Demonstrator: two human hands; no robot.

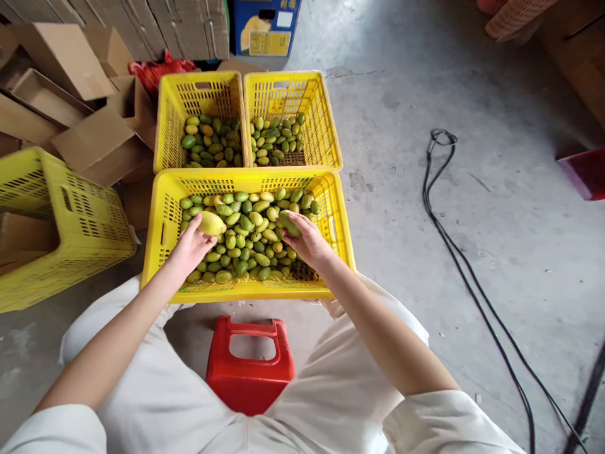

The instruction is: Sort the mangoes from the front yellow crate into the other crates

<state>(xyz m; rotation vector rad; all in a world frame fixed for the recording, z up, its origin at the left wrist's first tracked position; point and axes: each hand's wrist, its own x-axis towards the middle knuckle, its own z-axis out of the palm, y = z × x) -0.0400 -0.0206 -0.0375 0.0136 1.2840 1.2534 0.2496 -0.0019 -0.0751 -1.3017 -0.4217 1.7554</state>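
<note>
A yellow plastic crate [246, 290] in front of me holds several small green and yellow mangoes [246, 236]. My left hand [189, 247] grips a pale yellow mango [211, 222] at the crate's left side. Over the right side of the pile, my right hand [306, 241] holds a green mango [288, 222]. Behind this crate stand two more yellow crates, the left one [166, 126] and the right one [326, 120], each partly filled with the same fruit.
I sit on a red plastic stool [249, 369]. An overturned yellow crate [51, 233] lies at the left, with cardboard boxes [89, 135] behind it. A black cable [454, 252] runs across the concrete floor at the right, near a red object [583, 171].
</note>
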